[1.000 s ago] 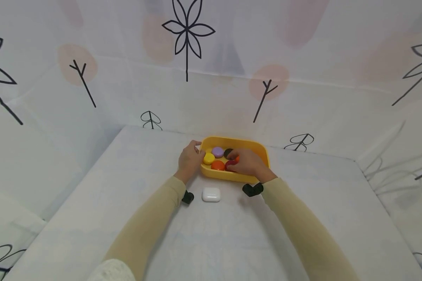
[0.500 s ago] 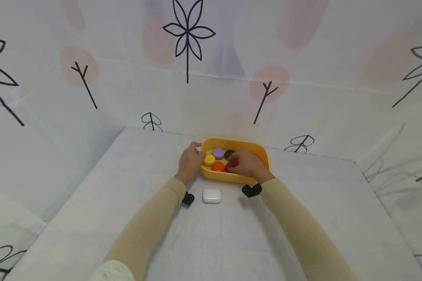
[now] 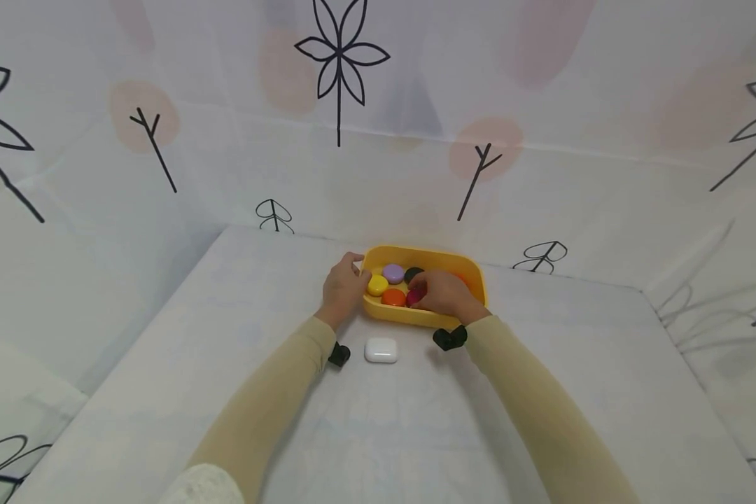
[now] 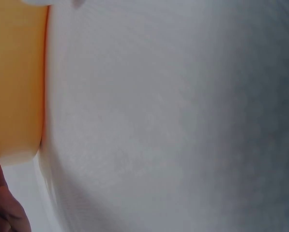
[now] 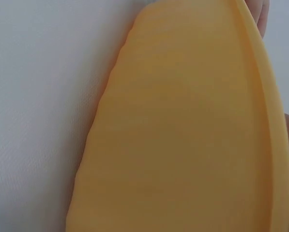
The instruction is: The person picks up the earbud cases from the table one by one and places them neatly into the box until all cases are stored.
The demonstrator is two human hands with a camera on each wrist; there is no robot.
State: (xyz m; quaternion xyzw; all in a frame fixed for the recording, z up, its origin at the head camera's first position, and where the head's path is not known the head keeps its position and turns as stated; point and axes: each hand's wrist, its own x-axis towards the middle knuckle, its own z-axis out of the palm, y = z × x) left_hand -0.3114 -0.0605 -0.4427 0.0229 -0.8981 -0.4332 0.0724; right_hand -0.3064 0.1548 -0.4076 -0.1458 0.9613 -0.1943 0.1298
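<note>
Left to right, head view. Tan left sleeve (image 3: 258, 406) from lower left; left hand (image 3: 342, 290) at left end of yellow tray (image 3: 409, 317), frame centre, thumb and forefinger gripping its rim; other fingers can't tell. Yellow disc (image 3: 378, 285) in tray, just beside the thumb. White case (image 3: 381, 350) on the white table (image 3: 378, 434), in front of tray. Inside tray: orange disc (image 3: 393, 298), lilac disc (image 3: 393, 274) behind it, then black disc (image 3: 413, 274). Dark red disc (image 3: 415, 297) between thumb and forefinger of right hand (image 3: 447, 292), fingers curled round it; firmness of pinch can't tell. Tan right sleeve (image 3: 542, 406) runs to lower right.
</note>
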